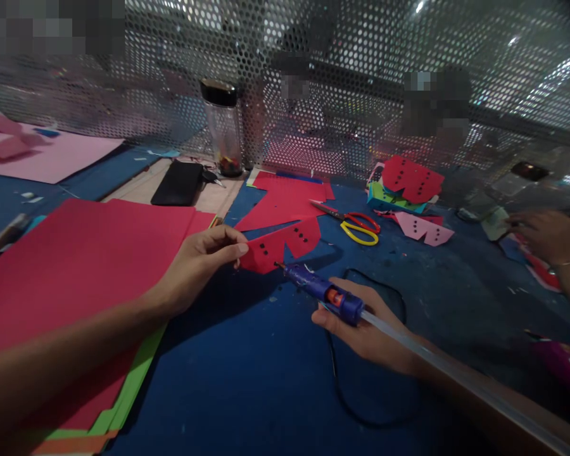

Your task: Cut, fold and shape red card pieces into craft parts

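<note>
Between the thumb and fingers of my left hand (204,263) is the left end of a red paper cutout (270,250) with black dots and a notch in its lower edge. My right hand (365,329) grips a blue hot glue gun (318,285), a long clear glue stick (408,342) running out of its back. The gun's nozzle meets or nearly meets the cutout's lower edge; I cannot tell whether it touches. Behind the cutout lies loose red paper (289,196). Scissors (361,228) with red and yellow handles rest beyond the gun.
Red sheets (90,253) over green ones cover the left side. A dark phone-like object (178,182) and a clear bottle (225,133) stand near the perforated metal panel (161,107). Dotted cutouts (413,180) are piled at back right. Another person's hand (546,234) is at far right. A black cord (335,373) loops below the gun.
</note>
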The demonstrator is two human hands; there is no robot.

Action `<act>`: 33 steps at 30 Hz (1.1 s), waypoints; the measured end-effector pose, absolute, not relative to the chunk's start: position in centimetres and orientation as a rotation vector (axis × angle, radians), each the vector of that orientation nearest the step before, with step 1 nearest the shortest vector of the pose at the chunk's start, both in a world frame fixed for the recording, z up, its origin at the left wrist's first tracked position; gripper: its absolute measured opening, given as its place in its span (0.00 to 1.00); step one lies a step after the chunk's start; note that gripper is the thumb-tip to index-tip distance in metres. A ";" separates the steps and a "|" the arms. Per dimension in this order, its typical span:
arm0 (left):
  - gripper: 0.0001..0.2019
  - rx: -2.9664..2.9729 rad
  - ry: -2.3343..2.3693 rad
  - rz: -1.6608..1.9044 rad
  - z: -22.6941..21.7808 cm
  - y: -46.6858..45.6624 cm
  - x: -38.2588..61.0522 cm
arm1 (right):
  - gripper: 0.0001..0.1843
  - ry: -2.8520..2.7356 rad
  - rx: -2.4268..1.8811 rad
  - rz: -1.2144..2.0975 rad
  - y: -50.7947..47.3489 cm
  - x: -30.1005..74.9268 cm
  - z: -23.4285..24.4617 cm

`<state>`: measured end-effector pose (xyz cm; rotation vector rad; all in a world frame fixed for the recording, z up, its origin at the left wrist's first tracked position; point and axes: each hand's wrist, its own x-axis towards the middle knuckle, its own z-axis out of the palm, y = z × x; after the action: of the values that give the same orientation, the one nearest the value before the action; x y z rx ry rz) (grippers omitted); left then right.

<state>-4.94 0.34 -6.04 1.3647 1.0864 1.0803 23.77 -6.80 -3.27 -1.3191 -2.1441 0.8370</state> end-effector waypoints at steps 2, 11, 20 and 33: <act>0.07 1.378 1.085 1.068 -6.0 0.3 -4.9 | 0.17 -2.170 -1.275 0.820 -6.7 23.5 -3.2; 0.08 1.430 1.099 1.029 -5.9 0.1 -4.8 | 0.18 -2.206 -1.245 0.744 -6.7 23.2 -3.4; 0.08 1.440 1.085 1.028 -5.8 0.0 -4.7 | 0.19 -2.247 -1.179 0.685 -6.6 23.3 -4.0; 0.07 1.434 1.060 1.043 -6.2 0.1 -4.9 | 0.16 -2.261 -1.142 0.647 -6.6 23.6 -4.4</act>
<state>-4.87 0.07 -6.17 1.4342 1.0600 1.0425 23.64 -6.64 -4.38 -1.1417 -2.2608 0.6467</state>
